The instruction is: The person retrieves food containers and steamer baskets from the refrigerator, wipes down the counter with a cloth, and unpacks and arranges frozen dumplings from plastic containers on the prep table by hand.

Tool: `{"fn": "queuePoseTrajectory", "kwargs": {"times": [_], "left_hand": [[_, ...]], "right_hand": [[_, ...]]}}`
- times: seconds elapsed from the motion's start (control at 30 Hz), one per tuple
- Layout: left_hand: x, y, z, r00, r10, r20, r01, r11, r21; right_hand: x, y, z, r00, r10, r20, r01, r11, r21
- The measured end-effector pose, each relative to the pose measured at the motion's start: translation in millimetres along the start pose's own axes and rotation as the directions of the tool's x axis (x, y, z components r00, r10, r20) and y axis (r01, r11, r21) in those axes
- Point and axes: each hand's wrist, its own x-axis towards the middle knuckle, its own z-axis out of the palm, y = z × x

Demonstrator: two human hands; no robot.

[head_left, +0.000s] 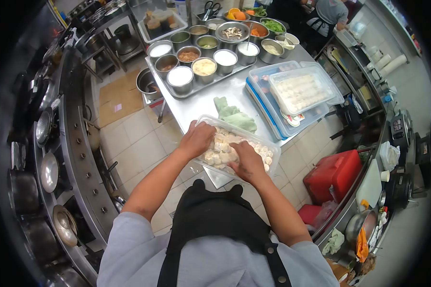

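Note:
A clear plastic container (276, 168) of pale, round dumplings (220, 154) sits at the near edge of the steel table, directly in front of me. My left hand (198, 138) is closed at its left end, fingers curled over the rim; the fingertips are partly hidden. Inside the container, my right hand (248, 161) reaches down onto the dumplings, thumb and fingers bent around some of them. A crumpled green cloth (234, 116) lies just behind the container.
Metal tubs of ingredients stand on a tray (196, 90) at the back left. Stacked lidded plastic boxes (292, 93) occupy the right side. A stove (79, 158) runs along my left, a red bin (333, 174) stands at right, and another person (326, 19) is at far right.

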Motion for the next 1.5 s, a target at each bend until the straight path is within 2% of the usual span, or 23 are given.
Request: {"fn": "queuePoseTrajectory", "kwargs": {"times": [0.03, 0.17, 0.23, 0.3, 0.37, 0.4, 0.47, 0.6, 0.7, 0.9, 0.97, 1.0, 1.03, 1.1, 1.13, 1.2, 1.23, 1.3, 1.33, 1.37, 1.43, 1.47, 1.5], "left_hand": [[1, 0, 0, 1.0, 0.014, -0.007, -0.014, 1.0, 0.002], [4, 0, 1, 0.995, 0.004, -0.102, -0.008, 0.999, -0.044], [7, -2, -2, 0.994, -0.082, -0.078, 0.076, 0.994, -0.076], [6, 1, -6, 0.991, -0.098, -0.096, 0.088, 0.991, -0.105], [5, 1, -6, 0.986, -0.115, -0.118, 0.099, 0.987, -0.129], [6, -1, -4, 0.984, -0.107, -0.141, 0.089, 0.988, -0.129], [4, -2, -3, 0.982, -0.098, -0.162, 0.078, 0.989, -0.129], [1, -1, 4, 0.985, -0.105, -0.136, 0.098, 0.993, -0.06], [2, -3, 4, 0.983, -0.114, -0.144, 0.111, 0.993, -0.026], [7, -4, 0, 0.964, -0.165, -0.209, 0.178, 0.983, 0.046], [9, -6, -2, 0.961, -0.168, -0.219, 0.182, 0.982, 0.042], [10, -8, -3, 0.958, -0.184, -0.221, 0.198, 0.979, 0.042], [10, -10, -4, 0.955, -0.2, -0.221, 0.214, 0.976, 0.042], [12, -8, -6, 0.953, -0.236, -0.189, 0.252, 0.966, 0.065], [13, -8, -9, 0.948, -0.272, -0.164, 0.289, 0.953, 0.091], [15, -8, -16, 0.953, -0.263, -0.148, 0.278, 0.956, 0.091], [15, -9, -19, 0.956, -0.257, -0.139, 0.27, 0.959, 0.085], [12, -13, -25, 0.959, -0.238, -0.152, 0.253, 0.963, 0.093], [12, -12, -27, 0.961, -0.219, -0.168, 0.238, 0.966, 0.098], [13, -1, -38, 0.962, -0.215, -0.166, 0.233, 0.967, 0.099], [8, 23, -59, 0.911, 0.005, -0.413, 0.07, 0.984, 0.165], [2, 31, -57, 0.923, -0.015, -0.383, 0.02, 1.0, 0.009], [-5, 44, -47, 0.926, -0.014, -0.377, 0.018, 1.0, 0.009]], "right_hand": [[7, -9, 2, 0.999, -0.024, 0.025, 0.026, 0.997, -0.073], [28, -20, 15, 0.99, -0.137, 0.036, 0.14, 0.981, -0.136], [32, -21, 26, 0.992, -0.127, 0.003, 0.126, 0.984, -0.126], [31, -22, 34, 0.992, -0.121, -0.023, 0.118, 0.986, -0.119], [27, -30, 36, 0.989, -0.071, -0.13, 0.048, 0.984, -0.173], [27, -32, 39, 0.989, -0.078, -0.125, 0.055, 0.982, -0.179], [26, -34, 44, 0.978, 0.102, -0.182, -0.138, 0.97, -0.199], [34, -37, 52, 0.968, 0.17, -0.186, -0.211, 0.949, -0.235], [38, -27, 57, 0.96, 0.156, -0.232, -0.21, 0.949, -0.233], [23, -13, 38, 0.933, 0.158, -0.323, -0.187, 0.98, -0.061], [19, -2, 32, 0.871, 0.291, -0.397, -0.237, 0.955, 0.18], [15, 3, 29, 0.819, 0.446, -0.361, -0.357, 0.889, 0.288], [14, 13, 28, 0.817, 0.45, -0.361, -0.359, 0.887, 0.292], [13, 44, 32, 0.75, 0.582, -0.314, -0.244, 0.685, 0.686], [13, 54, 31, 0.747, 0.586, -0.315, -0.244, 0.681, 0.691], [12, 69, 29, 0.703, 0.67, -0.239, -0.181, 0.494, 0.85], [10, 67, 24, 0.7, 0.673, -0.237, -0.181, 0.489, 0.853], [7, 57, 8, 0.743, 0.648, -0.169, -0.111, 0.369, 0.923], [6, 55, 6, 0.744, 0.642, -0.184, -0.147, 0.426, 0.893], [6, 50, 4, 0.742, 0.644, -0.187, -0.144, 0.425, 0.894], [7, 37, 3, 0.769, 0.617, -0.165, -0.244, 0.523, 0.817], [9, 34, 6, 0.778, 0.607, -0.163, -0.232, 0.519, 0.823], [11, 31, 10, 0.775, 0.611, -0.161, -0.235, 0.515, 0.825]]}}
